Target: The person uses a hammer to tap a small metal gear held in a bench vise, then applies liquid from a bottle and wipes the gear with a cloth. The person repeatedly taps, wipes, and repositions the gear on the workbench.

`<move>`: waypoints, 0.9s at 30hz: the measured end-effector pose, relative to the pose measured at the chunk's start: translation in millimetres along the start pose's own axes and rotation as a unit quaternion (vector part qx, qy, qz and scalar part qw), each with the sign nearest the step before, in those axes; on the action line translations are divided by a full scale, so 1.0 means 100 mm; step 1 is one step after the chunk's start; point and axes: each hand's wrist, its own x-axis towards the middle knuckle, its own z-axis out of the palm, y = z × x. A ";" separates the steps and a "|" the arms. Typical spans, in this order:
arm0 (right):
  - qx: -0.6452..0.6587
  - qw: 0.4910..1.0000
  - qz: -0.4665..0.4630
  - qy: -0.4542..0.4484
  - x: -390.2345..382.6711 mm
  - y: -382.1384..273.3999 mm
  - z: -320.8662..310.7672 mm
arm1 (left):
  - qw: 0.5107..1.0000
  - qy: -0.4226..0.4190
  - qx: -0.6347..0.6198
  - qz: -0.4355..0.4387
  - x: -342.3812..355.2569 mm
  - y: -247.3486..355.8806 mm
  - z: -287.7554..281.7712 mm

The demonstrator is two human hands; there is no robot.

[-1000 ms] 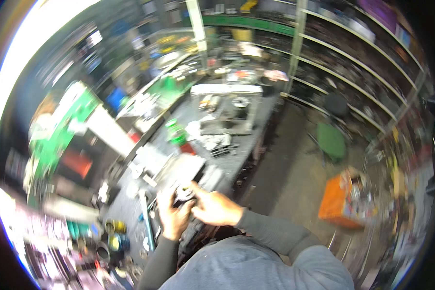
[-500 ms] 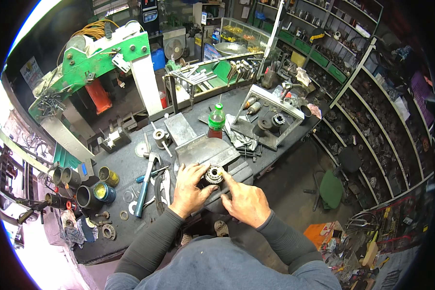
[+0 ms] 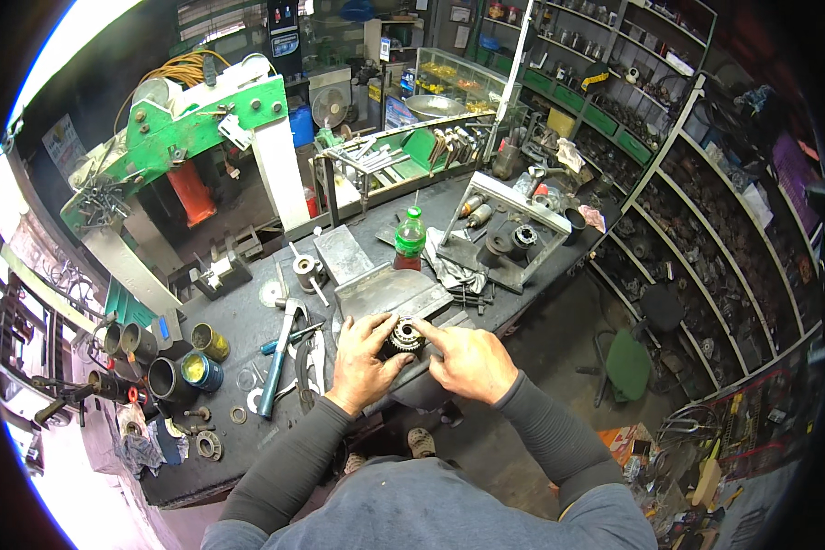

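1. Since half a second ago the view has swung a little; the two hands have stayed on the gear, which sits at the same spot on the desk.
2. The left hand cups the gear from the left, fingers curled around its rim.
3. The right hand presses on it from the right, forefinger stretched to the top; both hands are grasping it.
4. The gear is one round, dark, toothed metal part at the near edge of the desk, just in front of a grey steel plate.
5. One hammer with a blue handle lies left of the hands.
6. Further left stand about four open tins, round, one holding yellow grease.
7. One green-capped bottle stands beyond the plate.
8. One metal tray to the far right holds several dark cylinders.
9. One green steel press rises at the far left.
10. Both sleeves are grey knit.
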 end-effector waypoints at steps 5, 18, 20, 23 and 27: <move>0.216 0.972 0.061 -0.061 -0.21 0.09 0.04 | 0.999 0.042 0.006 0.018 -0.08 0.01 0.05; 0.491 0.838 0.201 -0.129 -0.12 0.07 0.26 | 0.972 0.010 -0.230 -0.055 0.00 -0.13 0.17; 0.302 0.937 0.148 -0.090 -0.13 0.09 0.34 | 0.974 0.018 -0.222 -0.050 0.00 -0.14 0.19; -0.026 0.997 0.065 -0.021 -0.17 -0.02 0.31 | 0.971 0.018 -0.232 -0.052 -0.01 -0.16 0.21; -0.161 0.984 0.060 -0.034 -0.25 -0.10 0.14 | 0.973 0.024 -0.224 -0.049 -0.01 -0.18 0.22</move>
